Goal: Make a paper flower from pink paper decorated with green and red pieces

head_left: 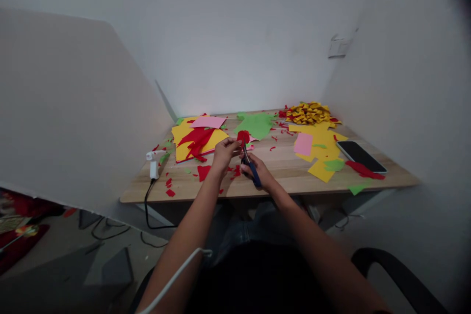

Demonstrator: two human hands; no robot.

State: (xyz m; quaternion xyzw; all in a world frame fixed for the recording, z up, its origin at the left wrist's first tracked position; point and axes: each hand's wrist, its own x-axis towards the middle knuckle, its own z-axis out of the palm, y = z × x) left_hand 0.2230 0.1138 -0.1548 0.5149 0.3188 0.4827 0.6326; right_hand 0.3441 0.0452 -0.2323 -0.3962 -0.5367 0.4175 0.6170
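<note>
My left hand (224, 153) pinches a small red paper piece (243, 136) above the wooden table (287, 176). My right hand (257, 170) grips blue-handled scissors (250, 164), whose blades point up into the red piece. Both hands hover over the middle front of the table, close together. Red scraps (203, 171) lie on the wood just below my left hand.
A stack of yellow, red and pink sheets (198, 140) lies at the left, a green sheet (257, 125) behind the hands, yellow sheets (320, 149) and a heap of yellow-red pieces (311, 113) at the right. A phone (360, 156) and a white glue gun (153, 163) lie near the edges. White partitions stand on both sides.
</note>
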